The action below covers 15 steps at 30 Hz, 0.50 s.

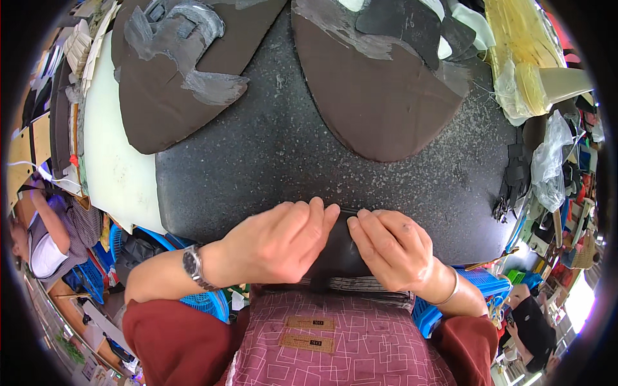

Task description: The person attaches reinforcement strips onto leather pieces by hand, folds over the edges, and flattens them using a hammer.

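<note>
The left hand [277,243] and the right hand [394,249] are almost closed, pinching the far edge of a black piece [340,255] at the near side of the dark table [270,151].

Left hand [277,244] and right hand [394,249] pinch black piece [339,254] near speckled surface [264,161] edge; brown panels [380,103] beyond.

Left hand [277,241] and right hand [396,248], fingers [315,219] pinched
</note>
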Motion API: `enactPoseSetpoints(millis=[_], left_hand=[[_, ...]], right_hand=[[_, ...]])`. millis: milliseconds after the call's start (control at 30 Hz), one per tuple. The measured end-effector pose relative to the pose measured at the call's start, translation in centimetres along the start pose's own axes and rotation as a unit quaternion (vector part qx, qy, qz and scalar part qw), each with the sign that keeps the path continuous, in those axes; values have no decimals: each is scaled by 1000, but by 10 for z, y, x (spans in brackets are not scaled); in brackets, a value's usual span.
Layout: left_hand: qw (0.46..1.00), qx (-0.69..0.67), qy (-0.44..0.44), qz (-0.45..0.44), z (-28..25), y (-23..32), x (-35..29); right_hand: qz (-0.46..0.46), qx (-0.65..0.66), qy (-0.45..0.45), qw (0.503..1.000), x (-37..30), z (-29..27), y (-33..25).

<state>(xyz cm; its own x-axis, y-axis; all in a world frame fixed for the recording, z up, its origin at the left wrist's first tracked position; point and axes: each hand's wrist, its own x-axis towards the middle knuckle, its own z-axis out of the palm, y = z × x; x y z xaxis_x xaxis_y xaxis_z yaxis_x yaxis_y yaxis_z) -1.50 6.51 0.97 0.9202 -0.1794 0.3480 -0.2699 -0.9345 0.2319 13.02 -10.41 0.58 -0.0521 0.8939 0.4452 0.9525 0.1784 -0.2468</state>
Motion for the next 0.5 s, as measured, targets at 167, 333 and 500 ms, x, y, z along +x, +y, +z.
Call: enactPoseSetpoints(millis=[167, 333, 500], left_hand=[[979, 75, -29, 186, 3, -5, 2], [973, 103, -61, 200, -2, -7, 2], [982, 30, -72, 173, -5, -8, 10]], right_hand=[[-21, -27, -34, 999, 0, -1, 2], [-45, -67, -24, 996, -12, -8, 0], [-72, -122, -16, 990, -23, -13, -1]])
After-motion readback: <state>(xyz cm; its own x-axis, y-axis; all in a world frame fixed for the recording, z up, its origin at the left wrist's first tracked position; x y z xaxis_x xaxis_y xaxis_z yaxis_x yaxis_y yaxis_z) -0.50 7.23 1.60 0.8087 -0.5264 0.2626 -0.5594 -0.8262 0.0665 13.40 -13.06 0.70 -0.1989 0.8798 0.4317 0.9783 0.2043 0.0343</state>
